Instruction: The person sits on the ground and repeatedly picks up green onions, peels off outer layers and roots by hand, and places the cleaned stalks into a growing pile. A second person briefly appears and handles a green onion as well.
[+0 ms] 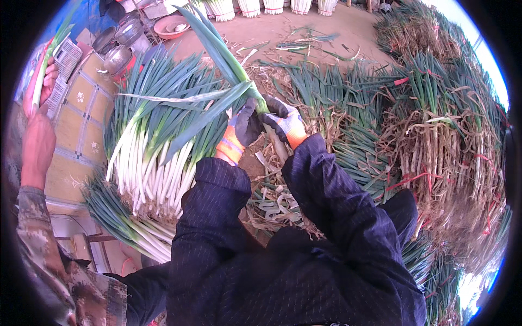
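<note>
A large green onion [255, 94], its green leaves fanning up and to the left, is held between both hands in front of my body. My left hand [241, 130], in an orange and grey work glove, grips the stalk from the left. From the right, my right hand [286, 121], gloved alike, closes on the same stalk just beside it. Below the hands, the lower stalk with its brownish outer skin runs down toward my lap. To the left lies a big pile of cleaned green onions [153, 163] with white stems and roots at the lower end.
Peeled skins [281, 208] litter the ground below my hands. Untrimmed onion bundles [440, 155] with red ties are heaped at right. At far left, a co-worker's hands [38, 138] hold a green onion. White-stemmed bundles [273, 5], a basin [171, 27] and metal pots [118, 59] stand farther back.
</note>
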`<state>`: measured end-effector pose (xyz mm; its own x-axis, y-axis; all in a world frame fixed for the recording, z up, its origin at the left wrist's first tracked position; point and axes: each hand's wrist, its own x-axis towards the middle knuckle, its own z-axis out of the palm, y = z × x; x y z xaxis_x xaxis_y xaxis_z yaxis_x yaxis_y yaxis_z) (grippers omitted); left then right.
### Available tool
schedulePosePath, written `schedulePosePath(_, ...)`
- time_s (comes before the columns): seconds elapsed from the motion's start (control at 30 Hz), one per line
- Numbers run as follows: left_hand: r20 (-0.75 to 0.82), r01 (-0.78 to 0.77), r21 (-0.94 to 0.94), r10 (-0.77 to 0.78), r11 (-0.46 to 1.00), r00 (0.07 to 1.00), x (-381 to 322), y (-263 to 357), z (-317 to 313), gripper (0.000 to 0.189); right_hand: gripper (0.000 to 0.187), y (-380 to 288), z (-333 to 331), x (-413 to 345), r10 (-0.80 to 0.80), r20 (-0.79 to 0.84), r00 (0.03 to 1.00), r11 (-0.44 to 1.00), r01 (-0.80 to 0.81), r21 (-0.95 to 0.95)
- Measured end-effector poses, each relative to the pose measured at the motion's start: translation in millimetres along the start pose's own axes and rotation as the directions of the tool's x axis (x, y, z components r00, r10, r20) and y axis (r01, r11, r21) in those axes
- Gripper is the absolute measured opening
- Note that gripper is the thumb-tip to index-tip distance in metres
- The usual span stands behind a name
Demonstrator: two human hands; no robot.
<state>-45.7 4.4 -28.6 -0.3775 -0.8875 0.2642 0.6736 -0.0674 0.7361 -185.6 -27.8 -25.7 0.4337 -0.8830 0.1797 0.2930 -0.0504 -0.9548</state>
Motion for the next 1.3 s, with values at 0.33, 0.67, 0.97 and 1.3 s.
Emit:
schedulePosePath(0.33,-0.336,-0.112,-0.253,0.021,0.961,0.942,4.9,-17.6,-22.6,0.029,0.018,-4.5,-19.5,16.7,-0.084,0.006,0.996,0.94,0.081,-0.332)
schedulePosePath(0.67,-0.42,-0.17,-0.098,0.114,0.981,0.9,7.2,22.5,-33.2,0.03,0.017,7.4,-43.5,-22.1,-0.136,0.41,0.902,0.94,0.248,-0.235)
schedulePosePath(0.97,-0.434,-0.303,0.028,0.284,0.953,0.855,9.2,86.7,-63.5,0.041,0.027,17.2,-89.1,-159.8,0.319,0.411,0.854,0.735,0.051,-0.676)
schedulePosePath(1.3,-0.39,-0.34,0.268,0.424,0.901,0.817,44.9,130.7,-17.9,0.034,0.042,193.6,-145.6,-311.9,0.727,0.182,0.662,0.197,0.052,-0.979)
